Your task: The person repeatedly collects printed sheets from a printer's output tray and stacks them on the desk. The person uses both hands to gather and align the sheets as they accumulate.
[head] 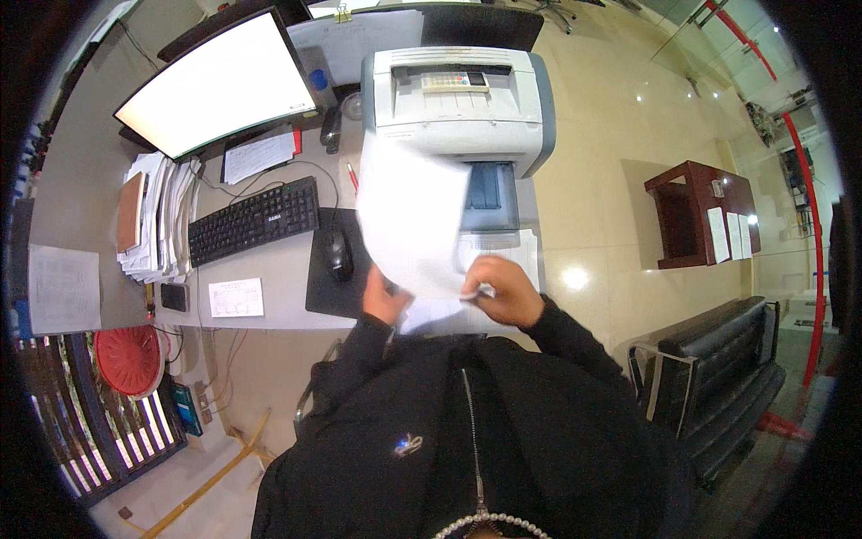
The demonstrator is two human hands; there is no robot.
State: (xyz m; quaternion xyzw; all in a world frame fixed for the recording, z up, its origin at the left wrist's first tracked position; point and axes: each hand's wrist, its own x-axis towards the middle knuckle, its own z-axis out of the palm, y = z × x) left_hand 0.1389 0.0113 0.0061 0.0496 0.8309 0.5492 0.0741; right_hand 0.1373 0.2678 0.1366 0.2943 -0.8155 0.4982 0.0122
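Observation:
A white sheet of paper is raised in front of the printer, curved and partly blurred by motion. My right hand pinches its lower right corner between thumb and fingers. At the lower left edge is my left hand, thumb and fingers around the paper. Behind the sheet stands a white and grey laser printer, its dark translucent paper tray partly covered by the sheet. A calculator lies in the recess on top of the printer. More papers lie on the desk beneath my right hand.
Left of my hands are a black mouse, a keyboard, a paper stack and a lit monitor. A printed slip and a phone lie near the desk's front edge. A black bench stands at right.

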